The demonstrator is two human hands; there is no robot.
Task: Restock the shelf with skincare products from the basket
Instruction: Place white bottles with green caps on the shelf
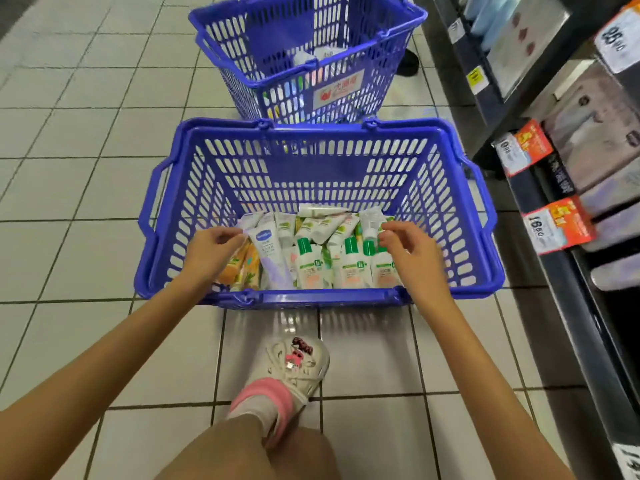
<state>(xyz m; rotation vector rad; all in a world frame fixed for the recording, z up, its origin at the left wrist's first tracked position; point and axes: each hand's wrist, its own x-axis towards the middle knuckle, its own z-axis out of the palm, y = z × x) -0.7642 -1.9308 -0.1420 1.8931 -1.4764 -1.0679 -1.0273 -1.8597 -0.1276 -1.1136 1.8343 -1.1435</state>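
Both hands reach into the basket on the floor, beside the shelf.
The tubes look light, soft and slick, best pinched at the stiff crimped end; the bottles are firmer, taken round the body. The left hand touches one crimp, though whether it pinches cannot be told. The right hand hovers over the bottles, fingers loosely curled, holding nothing.
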